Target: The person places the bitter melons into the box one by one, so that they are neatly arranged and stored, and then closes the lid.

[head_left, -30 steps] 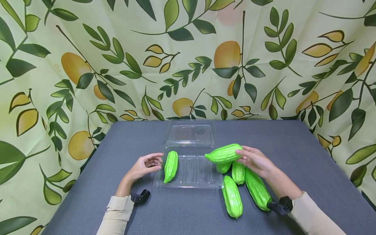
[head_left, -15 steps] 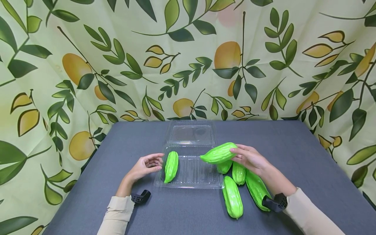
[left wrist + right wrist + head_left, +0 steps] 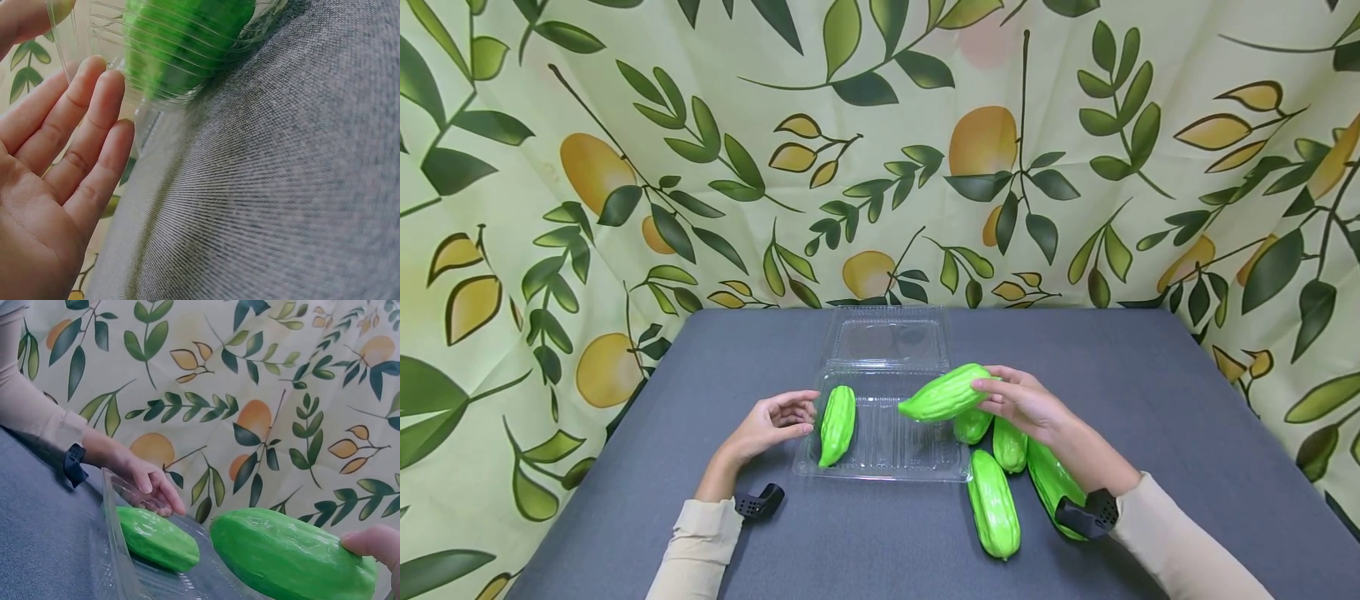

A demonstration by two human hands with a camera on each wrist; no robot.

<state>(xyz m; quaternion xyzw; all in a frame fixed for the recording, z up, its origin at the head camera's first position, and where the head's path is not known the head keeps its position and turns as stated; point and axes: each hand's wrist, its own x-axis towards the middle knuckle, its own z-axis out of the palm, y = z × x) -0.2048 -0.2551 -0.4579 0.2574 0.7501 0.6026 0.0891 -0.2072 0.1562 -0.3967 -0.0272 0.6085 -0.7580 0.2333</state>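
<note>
My right hand (image 3: 1028, 407) grips a bright green, ridged bitter melon (image 3: 942, 395) by its thick end, its pointed tip aimed left over the clear plastic clamshell box (image 3: 887, 433). In the right wrist view the thumb (image 3: 374, 544) presses on this melon. Another bitter melon (image 3: 837, 427) lies lengthwise along the left side of the box. Beside the left wall my left hand (image 3: 773, 427) stays with fingers loosely bent. Its fingertips (image 3: 107, 81) come right up to the clear wall in the left wrist view, with that melon showing through the plastic.
Right of the box lie several more bitter melons, one nearest the front (image 3: 995, 504) and one partly under the right wrist (image 3: 1051, 483). The box's lid (image 3: 887, 340) is folded back behind it. A leaf-patterned cloth (image 3: 865, 208) hangs behind the grey table (image 3: 760, 342).
My right hand has carried the bitter melon left, farther over the box. The left hand and the melon inside the box have stayed in place.
</note>
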